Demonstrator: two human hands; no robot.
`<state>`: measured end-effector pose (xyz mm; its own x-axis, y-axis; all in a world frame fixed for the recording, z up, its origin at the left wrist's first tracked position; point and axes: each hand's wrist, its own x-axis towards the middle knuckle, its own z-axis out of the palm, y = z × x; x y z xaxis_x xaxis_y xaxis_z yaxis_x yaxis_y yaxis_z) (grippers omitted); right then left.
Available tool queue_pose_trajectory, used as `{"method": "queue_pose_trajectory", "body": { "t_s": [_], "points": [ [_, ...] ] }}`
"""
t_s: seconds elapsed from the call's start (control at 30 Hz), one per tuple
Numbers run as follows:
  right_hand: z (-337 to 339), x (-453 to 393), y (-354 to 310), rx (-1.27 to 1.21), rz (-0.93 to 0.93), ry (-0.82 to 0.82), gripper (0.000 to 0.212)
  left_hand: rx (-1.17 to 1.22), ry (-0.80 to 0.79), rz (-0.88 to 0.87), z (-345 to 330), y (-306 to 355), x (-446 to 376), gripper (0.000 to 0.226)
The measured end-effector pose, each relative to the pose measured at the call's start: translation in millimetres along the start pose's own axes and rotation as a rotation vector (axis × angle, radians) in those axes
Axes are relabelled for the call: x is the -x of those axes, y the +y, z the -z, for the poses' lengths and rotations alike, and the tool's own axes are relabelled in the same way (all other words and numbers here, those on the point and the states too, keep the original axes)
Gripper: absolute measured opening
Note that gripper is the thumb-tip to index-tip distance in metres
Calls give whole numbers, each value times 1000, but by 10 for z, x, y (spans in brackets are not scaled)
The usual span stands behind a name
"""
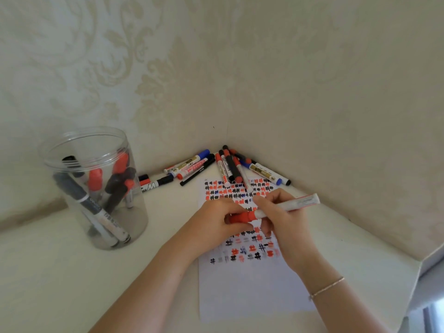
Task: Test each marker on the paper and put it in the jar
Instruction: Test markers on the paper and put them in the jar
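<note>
Cream desk corner (pixel 60 272): at centre frame, the left hand (pixel 216 219) pinches the red cap (pixel 240 218) while the right hand (pixel 283 217) grips the white marker barrel (pixel 290 205) over the scribbled paper sheet (pixel 249 292), probably uncapping or recapping; the clear plastic jar (pixel 96 188) waits at left.

Left hand (pixel 217 219) and right hand (pixel 281 217) meet, fingers curled, both forearms reaching forward

This looks like a room in a home. Cream wallpaper (pixel 134 68) with a raised damask leaf pattern covers both walls, which meet in a corner above a plain white bench (pixel 60 272). Loose whiteboard markers (pixel 192 165) lie heaped in that corner beside a clear plastic jar (pixel 96 188) and a sheet of paper (pixel 252 289) with scribbled test marks, a casual domestic setup.
</note>
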<state>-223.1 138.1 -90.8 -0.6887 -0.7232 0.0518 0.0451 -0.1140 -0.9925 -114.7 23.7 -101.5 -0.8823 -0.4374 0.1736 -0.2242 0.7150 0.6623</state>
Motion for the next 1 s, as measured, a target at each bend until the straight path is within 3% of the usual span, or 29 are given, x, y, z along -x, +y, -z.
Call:
{"method": "queue_pose_trajectory", "body": {
  "t_s": [0.13, 0.27, 0.33, 0.4, 0.47, 0.57, 0.7, 0.8, 0.93, 1.0],
  "points": [
    [3, -39, -65, -30, -5, -77, 24, 254, -53, -3, -7, 32, 23, 17],
    [47, -85, -203, -182, -149, -237, 22, 459, -68, 47, 33, 64, 26, 18],
    [108, -139, -284, -138, -160, -149, 33, 503, -60, 115, 88, 68, 34, 15],
    [136, -204, -338, 133, -34, 16, 33, 512, -25, 153, 111, 91, 40, 16],
    [63, -226, -364, 322, 54, 81, 26, 515, 103, 177, 82, 159, 48, 38],
    [-107, -197, -392, 308, 80, 68, 24, 462, 390, 259, 56, 248, 50, 58],
    [-229, -151, -463, 210, 54, 48, 35, 460, 566, 287, 72, 285, 75, 53],
    [-294, -143, -533, 90, 28, 31, 33, 464, 654, 206, 86, 362, 120, 47],
    [-430, -194, -617, -247, -44, 20, 27, 403, 755, 28, 360, 517, 135, 13],
    [-549, -240, -639, -362, -57, -17, 27, 363, 861, -7, 593, 566, 161, 25]
  ]
}}
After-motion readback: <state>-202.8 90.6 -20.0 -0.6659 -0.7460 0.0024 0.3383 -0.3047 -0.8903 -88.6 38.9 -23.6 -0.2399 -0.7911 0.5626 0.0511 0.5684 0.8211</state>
